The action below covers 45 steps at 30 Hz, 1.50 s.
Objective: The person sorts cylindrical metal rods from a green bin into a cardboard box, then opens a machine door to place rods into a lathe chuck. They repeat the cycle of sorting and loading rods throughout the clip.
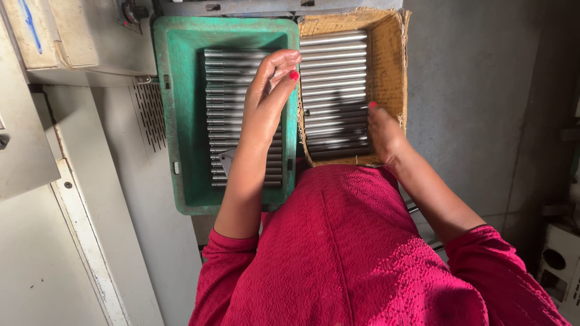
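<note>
My left hand (267,96) is raised over the right side of a green plastic tray (181,121), fingers loosely curled and thumb a little apart, with nothing visible in it. Shiny steel rods (232,78) lie side by side in a row inside the tray. My right hand (383,130) rests palm down on a similar row of steel rods (332,66) in a worn cardboard box (389,60) just right of the tray. Its fingertips touch the rods near the box's right wall. Both sleeves are red.
A cream metal machine cabinet (78,36) with a vented panel (148,115) stands left of the tray. A grey concrete wall or floor (477,90) lies right of the box. Pale equipment (562,259) sits at the lower right. My red garment (344,253) fills the foreground.
</note>
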Available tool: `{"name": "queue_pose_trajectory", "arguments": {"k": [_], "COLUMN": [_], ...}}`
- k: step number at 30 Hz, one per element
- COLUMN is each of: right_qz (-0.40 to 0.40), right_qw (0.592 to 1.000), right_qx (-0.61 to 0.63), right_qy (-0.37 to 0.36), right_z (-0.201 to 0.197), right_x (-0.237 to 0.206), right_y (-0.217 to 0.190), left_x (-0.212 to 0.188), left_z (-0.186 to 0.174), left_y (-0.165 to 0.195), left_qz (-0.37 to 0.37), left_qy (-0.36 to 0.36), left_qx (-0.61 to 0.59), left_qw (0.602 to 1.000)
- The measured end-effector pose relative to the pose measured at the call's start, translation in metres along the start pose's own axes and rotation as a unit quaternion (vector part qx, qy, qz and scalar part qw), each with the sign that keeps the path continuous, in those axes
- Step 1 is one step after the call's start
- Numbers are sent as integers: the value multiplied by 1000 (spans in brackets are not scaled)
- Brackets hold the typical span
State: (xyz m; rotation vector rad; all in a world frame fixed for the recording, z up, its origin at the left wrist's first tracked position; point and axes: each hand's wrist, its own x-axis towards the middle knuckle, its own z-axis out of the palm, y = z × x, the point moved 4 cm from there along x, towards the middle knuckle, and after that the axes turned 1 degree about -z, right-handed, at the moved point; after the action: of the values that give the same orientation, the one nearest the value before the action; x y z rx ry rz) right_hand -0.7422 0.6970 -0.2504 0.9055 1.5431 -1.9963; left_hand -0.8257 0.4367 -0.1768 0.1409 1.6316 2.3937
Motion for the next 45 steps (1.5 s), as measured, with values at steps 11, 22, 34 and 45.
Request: {"name": "queue_pose_trajectory", "arguments": {"k": [11,22,34,45], "right_qz": [7,42,-83,-342], "right_qw": [997,770,670,345], "right_qx": [-73,-630,-722,-854], "right_qy": [34,-86,-153,-187], "right_z": [-5,-21,8,48], "right_x": [9,-44,-18,-18], "right_y": [10,-12,-16,-3], "left_x": [1,4,2,0], "left_z": [0,2,4,6], "left_y": [-3,2,1,-1], "left_qz": [-5,35,16,15], "left_qy": [3,-7,5,-2], "left_qx": [-21,-32,-4,25], "left_qw": [1000,999,1000,1000]}}
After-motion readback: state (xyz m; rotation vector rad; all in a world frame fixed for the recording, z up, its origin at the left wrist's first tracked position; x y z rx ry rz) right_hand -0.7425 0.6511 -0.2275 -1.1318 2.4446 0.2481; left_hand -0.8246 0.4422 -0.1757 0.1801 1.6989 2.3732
